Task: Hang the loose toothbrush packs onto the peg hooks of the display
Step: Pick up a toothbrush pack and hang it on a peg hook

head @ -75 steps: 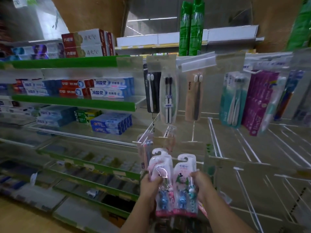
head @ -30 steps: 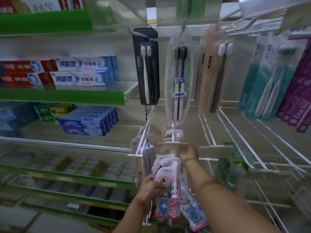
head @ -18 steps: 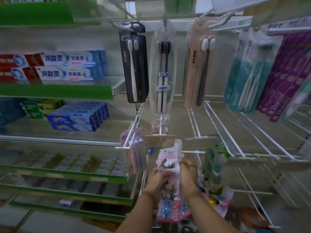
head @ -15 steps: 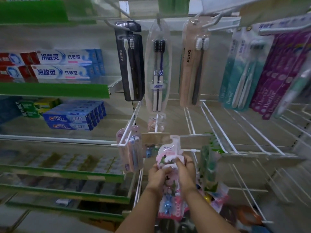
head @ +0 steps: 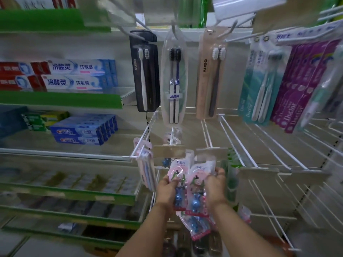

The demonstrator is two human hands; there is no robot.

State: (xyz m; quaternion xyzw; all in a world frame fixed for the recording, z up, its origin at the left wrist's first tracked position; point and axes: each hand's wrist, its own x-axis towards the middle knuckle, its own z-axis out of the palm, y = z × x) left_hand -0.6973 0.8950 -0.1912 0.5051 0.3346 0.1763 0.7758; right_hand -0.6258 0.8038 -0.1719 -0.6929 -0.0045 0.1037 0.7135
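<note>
Nearest to us, our left hand (head: 167,190) and right hand (head: 215,184) sit a little apart, each curled round one side of the pink packs (head: 187,175). These stand upright between the hands, long axis vertical, with the hanger tabs on top and the blue figures low by our wrists. The left grips the front pack's left edge, and the right grips the right edge of the pack overlapping it. Some lower packs (head: 196,227) droop beneath the hands, and we cannot tell which hand, if either, carries them. The coming move turns on what lies just above and beyond. The peg (head: 173,135) runs toward us from the back panel and ends behind a tag (head: 168,151) almost over the left hand. We judge the tabs must rise and then slide back along it, with the left hand the nearer. The tag hides the peg's tip, and the tab holes blur against the second tag (head: 211,152). Farther up and back hang the adult packs (head: 174,80), well apart.
</note>
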